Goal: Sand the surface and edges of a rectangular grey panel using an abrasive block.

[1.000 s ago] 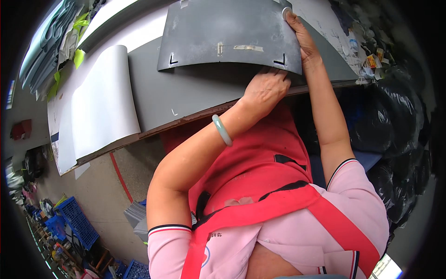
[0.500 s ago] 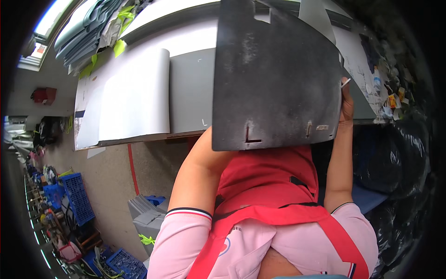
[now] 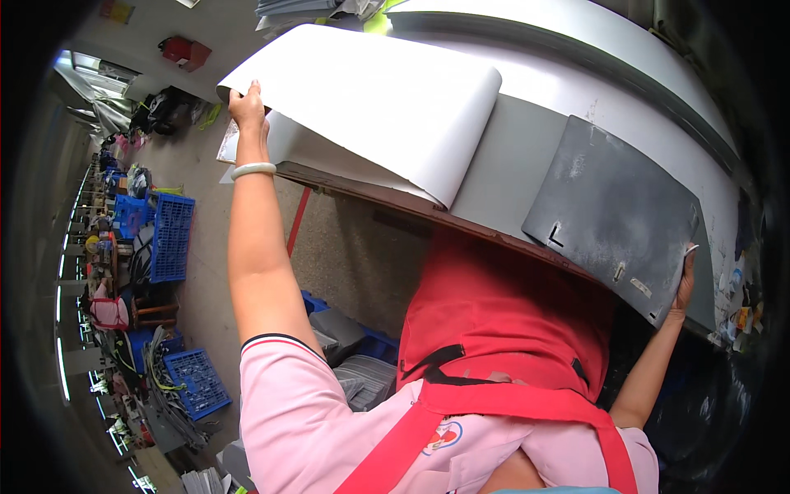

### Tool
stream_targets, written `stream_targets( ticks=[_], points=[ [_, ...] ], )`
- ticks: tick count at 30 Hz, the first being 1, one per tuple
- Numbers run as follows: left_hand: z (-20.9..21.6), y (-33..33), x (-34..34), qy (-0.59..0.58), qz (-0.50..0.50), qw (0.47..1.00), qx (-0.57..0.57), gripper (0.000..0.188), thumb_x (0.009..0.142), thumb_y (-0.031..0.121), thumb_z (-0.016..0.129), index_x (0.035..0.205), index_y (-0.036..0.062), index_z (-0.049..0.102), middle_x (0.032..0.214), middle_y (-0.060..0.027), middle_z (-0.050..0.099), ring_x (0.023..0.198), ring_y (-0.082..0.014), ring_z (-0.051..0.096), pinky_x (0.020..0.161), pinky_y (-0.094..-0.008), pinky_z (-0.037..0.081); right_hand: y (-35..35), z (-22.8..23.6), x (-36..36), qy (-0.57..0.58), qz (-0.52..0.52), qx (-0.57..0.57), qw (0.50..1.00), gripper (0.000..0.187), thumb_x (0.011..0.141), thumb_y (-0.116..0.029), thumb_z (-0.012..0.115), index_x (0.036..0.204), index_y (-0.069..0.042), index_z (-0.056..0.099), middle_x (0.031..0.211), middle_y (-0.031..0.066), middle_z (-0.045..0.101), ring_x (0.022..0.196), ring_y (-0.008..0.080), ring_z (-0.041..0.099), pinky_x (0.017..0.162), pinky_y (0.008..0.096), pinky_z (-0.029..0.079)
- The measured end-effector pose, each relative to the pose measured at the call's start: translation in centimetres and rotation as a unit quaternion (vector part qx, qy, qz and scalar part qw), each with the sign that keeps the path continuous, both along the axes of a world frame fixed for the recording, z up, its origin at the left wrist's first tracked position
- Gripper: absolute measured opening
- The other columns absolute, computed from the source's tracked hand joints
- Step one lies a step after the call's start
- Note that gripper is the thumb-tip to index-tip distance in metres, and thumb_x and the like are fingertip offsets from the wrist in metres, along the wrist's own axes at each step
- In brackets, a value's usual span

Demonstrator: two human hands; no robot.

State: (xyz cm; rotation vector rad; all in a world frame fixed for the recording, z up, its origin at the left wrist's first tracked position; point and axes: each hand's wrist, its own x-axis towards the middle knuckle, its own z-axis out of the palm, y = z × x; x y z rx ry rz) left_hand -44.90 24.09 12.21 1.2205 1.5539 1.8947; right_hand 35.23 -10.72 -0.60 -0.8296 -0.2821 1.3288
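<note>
A white sheet (image 3: 370, 107) is being held up at its left end by the left hand (image 3: 249, 114). A dark grey template (image 3: 613, 193) with slots is being gripped at its edge by the right hand (image 3: 684, 286). Between the hands, a grey sheet (image 3: 510, 156) on the bench (image 3: 485, 230) is being partly covered by the template. Lower, between both hands, a red apron (image 3: 502, 305) is being worn.

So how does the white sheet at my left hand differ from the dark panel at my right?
The white sheet looks plain, while the dark panel has pale smudges and a black L-shaped mark. The sheet curls over at its right end; the panel is only gently bowed. The left hand holds the sheet, the right hand the panel. Both are held by an outer edge.
</note>
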Motion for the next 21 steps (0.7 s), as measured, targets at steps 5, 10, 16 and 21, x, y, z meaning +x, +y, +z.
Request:
stream_targets(
  ticks=[5,10,16,21],
  points=[
    [-9.5,-5.6,-4.7,-0.094,0.068,0.949,-0.293,0.016,0.088,0.008,0.075,0.088,0.0008,0.060,0.089,-0.0093,0.067,0.070,-0.0179,0.065,0.053,-0.0320,0.053,-0.2,0.5,0.8,-0.025,0.018,-0.015,0.999,0.041,0.100,-0.033,0.066,0.131,-0.006,0.063,0.130,0.0086,0.067,0.116,0.0212,0.065,0.101,0.0379,0.054],
    [-11.9,-7.1,-6.1,-0.110,0.042,0.940,-0.321,0.021,0.086,0.010,0.077,0.089,0.0040,0.058,0.082,-0.0068,0.065,0.062,-0.0137,0.061,0.048,-0.0286,0.051,-0.7,1.7,0.7,-0.087,0.013,-0.039,0.995,0.044,0.101,-0.033,0.064,0.136,-0.006,0.060,0.135,0.0102,0.064,0.120,0.0225,0.063,0.104,0.0385,0.053],
    [-10.9,-9.6,-7.2,0.332,0.228,0.890,-0.215,0.083,0.080,0.018,0.082,0.149,-0.0023,0.040,0.133,-0.0228,0.055,0.099,-0.0301,0.065,0.095,-0.0432,0.051,2.4,2.9,-1.7,-0.172,0.031,-0.062,0.983,0.047,0.101,-0.029,0.064,0.140,-0.005,0.055,0.129,0.0147,0.066,0.112,0.0242,0.069,0.094,0.0393,0.060],
    [-1.3,-12.6,16.2,0.205,-0.183,0.960,-0.058,0.025,0.095,0.006,0.069,0.120,0.0035,0.072,0.106,-0.0043,0.072,0.085,-0.0107,0.066,0.078,-0.0261,0.055,6.6,4.3,-3.9,-0.323,0.078,-0.077,0.940,0.023,0.098,-0.028,0.070,0.111,-0.009,0.067,0.096,-0.0007,0.068,0.087,0.0093,0.067,0.075,0.0262,0.058]
  ],
)
